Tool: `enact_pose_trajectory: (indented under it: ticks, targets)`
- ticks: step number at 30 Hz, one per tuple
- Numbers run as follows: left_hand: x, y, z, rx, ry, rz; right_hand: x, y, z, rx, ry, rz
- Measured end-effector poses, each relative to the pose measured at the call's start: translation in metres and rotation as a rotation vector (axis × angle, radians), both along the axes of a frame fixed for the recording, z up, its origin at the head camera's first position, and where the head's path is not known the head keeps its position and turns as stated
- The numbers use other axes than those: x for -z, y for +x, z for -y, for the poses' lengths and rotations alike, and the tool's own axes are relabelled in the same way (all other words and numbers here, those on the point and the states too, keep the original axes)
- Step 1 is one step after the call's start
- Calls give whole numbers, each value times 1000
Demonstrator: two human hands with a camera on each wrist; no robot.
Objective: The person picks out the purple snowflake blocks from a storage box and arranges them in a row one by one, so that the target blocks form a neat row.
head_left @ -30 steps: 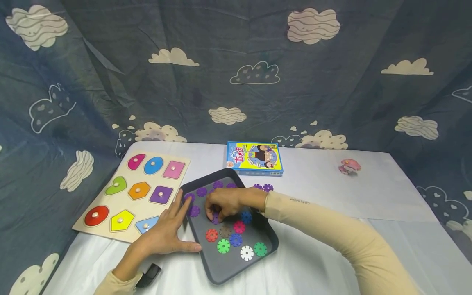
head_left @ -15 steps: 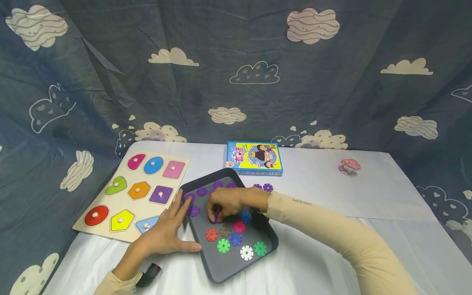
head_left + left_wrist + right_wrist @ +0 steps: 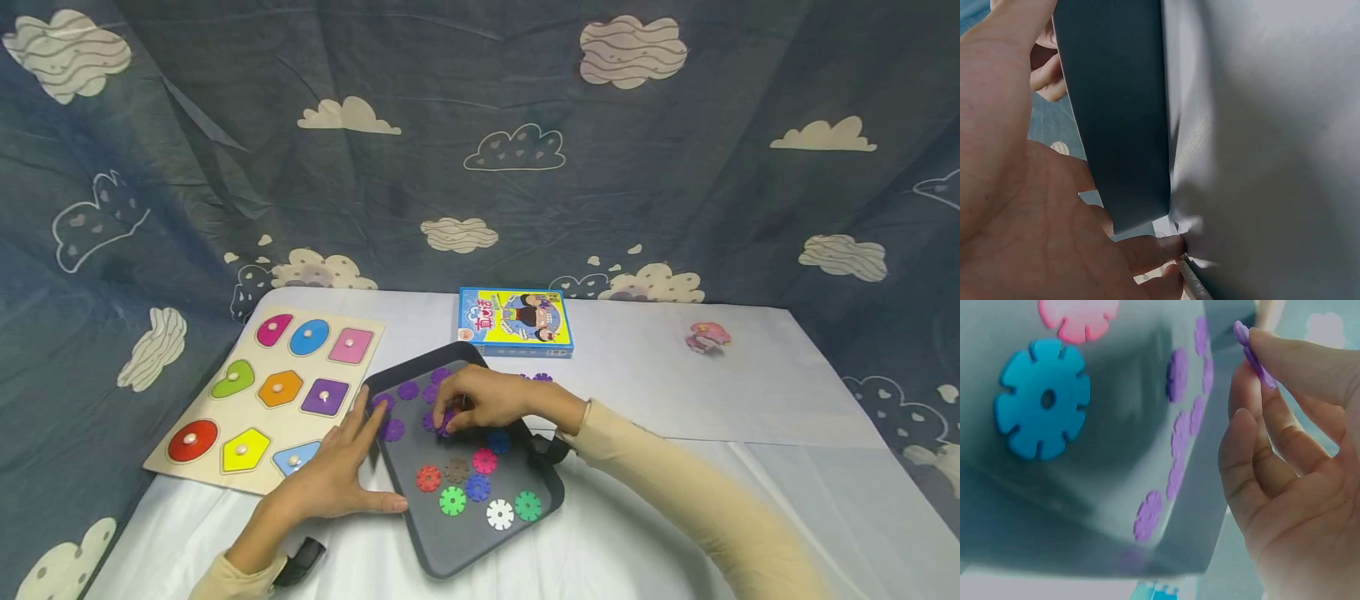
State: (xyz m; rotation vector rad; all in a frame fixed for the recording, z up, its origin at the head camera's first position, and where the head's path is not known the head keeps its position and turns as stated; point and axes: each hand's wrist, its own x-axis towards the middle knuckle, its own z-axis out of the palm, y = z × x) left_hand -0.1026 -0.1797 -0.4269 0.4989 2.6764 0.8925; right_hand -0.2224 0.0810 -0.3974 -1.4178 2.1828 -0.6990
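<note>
In the head view, my right hand (image 3: 483, 397) is over the dark grey tray (image 3: 429, 557), pinching a purple notched disc between thumb and forefinger. The right wrist view shows that purple disc (image 3: 1255, 357) edge-on at the fingertips, raised off the tray floor. More purple discs (image 3: 408, 391) lie around the tray's far end. Nearer sit discs in other colours, among them a pink one (image 3: 484, 460), a white one (image 3: 500, 514) and a blue-teal one (image 3: 1041, 400). My left hand (image 3: 330, 471) rests with spread, straight fingers along the tray's left rim, thumb at the near side.
A wooden shape puzzle board (image 3: 260, 417) with knobbed pieces lies left of the tray. Behind the tray stand a blue-and-yellow box (image 3: 516, 323) and a few purple discs (image 3: 542, 377). A small pink toy (image 3: 707, 337) sits far right on the white cloth (image 3: 637, 375).
My right hand has picked the purple disc up from the tray floor and moved slightly away and to the right with it. The left hand stays on the rim.
</note>
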Motion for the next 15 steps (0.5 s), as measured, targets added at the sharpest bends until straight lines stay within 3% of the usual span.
enact_pose_trajectory:
  ticks: [10, 15]
  targets:
    - [1, 1, 0, 0, -3, -7, -9, -10, -41, 168, -145, 115]
    - [0, 1, 1, 0, 5, -8, -6, -14, -62, 250, -203, 173]
